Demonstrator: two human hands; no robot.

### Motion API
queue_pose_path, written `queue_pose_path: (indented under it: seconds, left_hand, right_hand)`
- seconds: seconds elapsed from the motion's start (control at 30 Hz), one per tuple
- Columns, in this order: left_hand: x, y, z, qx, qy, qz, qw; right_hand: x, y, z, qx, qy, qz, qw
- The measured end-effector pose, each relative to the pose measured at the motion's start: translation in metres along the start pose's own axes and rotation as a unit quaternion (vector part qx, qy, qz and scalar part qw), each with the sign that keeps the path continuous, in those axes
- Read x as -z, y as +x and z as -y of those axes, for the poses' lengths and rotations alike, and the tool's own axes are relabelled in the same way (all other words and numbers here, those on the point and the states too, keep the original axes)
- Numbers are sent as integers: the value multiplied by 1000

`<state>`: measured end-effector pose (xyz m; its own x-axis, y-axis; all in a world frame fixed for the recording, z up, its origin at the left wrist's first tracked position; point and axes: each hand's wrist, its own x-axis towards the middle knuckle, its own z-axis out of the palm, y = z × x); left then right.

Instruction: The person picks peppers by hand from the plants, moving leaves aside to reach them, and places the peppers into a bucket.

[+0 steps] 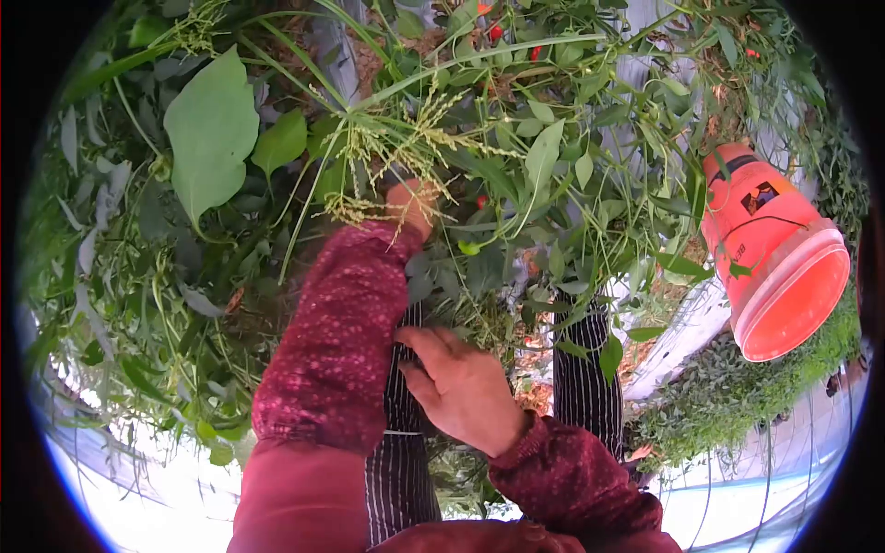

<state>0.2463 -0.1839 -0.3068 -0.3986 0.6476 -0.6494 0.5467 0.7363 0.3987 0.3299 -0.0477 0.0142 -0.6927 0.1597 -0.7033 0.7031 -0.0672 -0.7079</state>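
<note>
My left hand point(412, 205) reaches up into the green foliage, past a grass stalk with pale seed heads point(406, 138). Leaves and seed heads cover its fingers, so what it touches is hidden. Near it, a small red fruit point(481, 201) shows among the leaves. My right hand point(470, 392) is lower, in front of my striped trouser leg point(403, 461). Its back faces me, with the visible thumb and finger bent and apart, and nothing shows between them; its palm is out of sight.
An orange-red bucket point(751, 207) with a pale rim lies tilted among the plants at right. More red fruits point(496, 32) dot the foliage at the top. A large broad leaf point(214, 134) stands at upper left. Pale ground sheeting point(687, 336) runs between the rows.
</note>
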Motion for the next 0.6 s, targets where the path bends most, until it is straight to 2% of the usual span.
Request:
queue_pose_path:
  seconds: [0.03, 0.07, 0.1, 0.13, 0.2, 0.23, 0.27, 0.3, 0.33, 0.37, 0.4, 0.43, 0.47, 0.5, 0.53, 0.6]
  left_hand:
    - [-26, 4, 15, 2, -235, -50, 971]
    - [-37, 6, 23, 4, -454, -99, 885]
    - [-5, 10, -15, 89, -181, -32, 979]
    - [17, 8, -24, -43, -61, -52, 996]
    - [-10, 19, 0, -34, 27, -31, 999]
    - [43, 7, -43, -48, 107, 0, 993]
    - [39, 1, -42, -43, 125, -4, 991]
    - [25, -5, -32, -6, -111, -53, 992]
    - [40, -11, -34, 27, -343, -104, 933]
    - [57, -17, -37, 27, -333, -114, 936]
    - [109, -24, -68, -1, -161, -110, 981]
    - [155, -35, -99, -24, 17, -99, 995]
    - [182, -48, -121, 33, 21, -114, 993]
    - [215, -64, -143, 44, 14, -97, 994]
    - [237, -82, -156, 7, 14, -112, 994]
    - [275, -121, -191, -17, -33, -158, 987]
  right_hand:
    - [2, 0, 0, -5, 0, -8, 1000]
    - [4, 1, -1, -7, 2, -16, 1000]
    - [5, 2, -2, -1, 5, -13, 1000]
    - [7, 3, -4, -11, 9, -13, 1000]
    - [10, 1, -6, -15, 23, -12, 1000]
    - [9, 1, -8, -13, 63, -29, 998]
    - [7, 3, -10, -9, 103, -45, 994]
    - [4, 3, -14, -25, 205, -56, 977]
    - [4, 7, -11, -54, 334, -48, 940]
    - [14, 7, -4, -96, 405, -35, 909]
    - [28, 9, 9, -138, 471, -20, 871]
    - [35, 10, 12, -167, 504, -16, 847]
    - [37, 10, 13, -161, 539, -33, 826]
    - [39, 11, 13, -158, 573, -42, 803]
    - [40, 11, 13, -155, 605, -51, 779]
    - [42, 11, 13, -121, 631, -50, 764]
